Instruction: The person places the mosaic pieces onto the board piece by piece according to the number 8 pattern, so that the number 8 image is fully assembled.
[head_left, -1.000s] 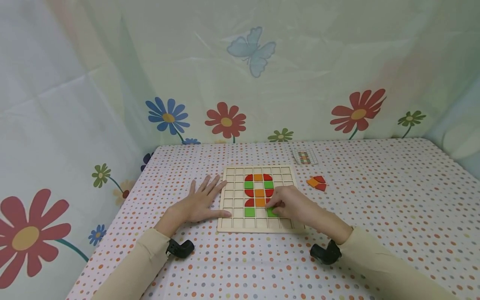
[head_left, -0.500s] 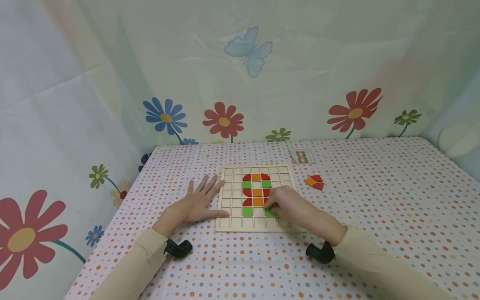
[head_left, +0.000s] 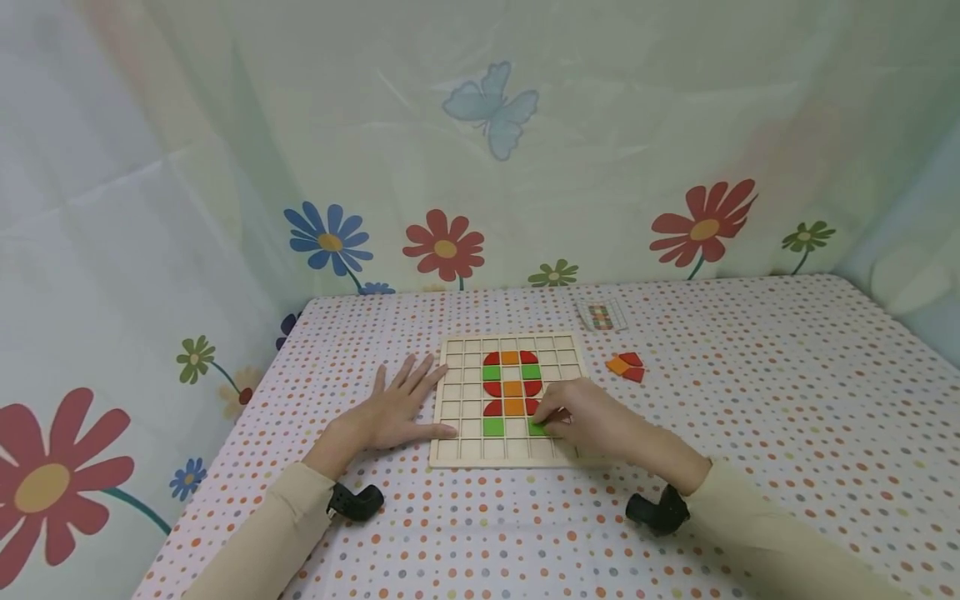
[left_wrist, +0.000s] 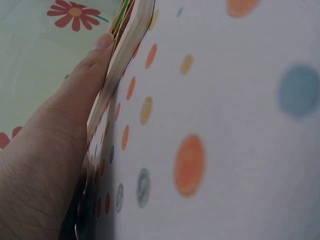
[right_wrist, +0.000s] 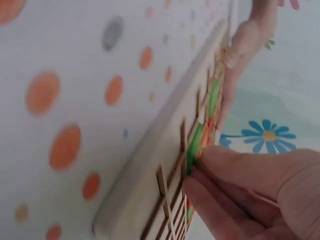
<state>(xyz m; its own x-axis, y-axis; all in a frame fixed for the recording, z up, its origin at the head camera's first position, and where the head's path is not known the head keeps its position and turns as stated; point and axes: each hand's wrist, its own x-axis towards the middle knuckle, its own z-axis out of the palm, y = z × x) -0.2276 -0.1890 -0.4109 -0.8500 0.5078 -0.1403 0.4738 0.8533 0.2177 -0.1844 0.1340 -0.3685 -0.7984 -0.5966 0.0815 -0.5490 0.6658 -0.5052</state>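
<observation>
A wooden grid board lies on the table, with red, orange and green tiles in its middle columns. My left hand rests at the board's left edge with its fingers spread; the left wrist view shows the thumb on the rim. Over the lower right of the pattern, my right hand pinches a green square tile at its cell. In the right wrist view this green tile stands slightly tilted by the thumb and fingertips. Another green square sits in the same row to the left. The right hand covers some cells.
Right of the board lie several loose tiles, red and orange. A small pattern card lies behind the board's right corner. A dotted cloth covers the table, and a flowered curtain hangs behind it.
My right hand's fingers have shifted slightly at the green tile, and more of the red tile above it shows. The left hand stays at the board's edge. The head view has shifted a little.
</observation>
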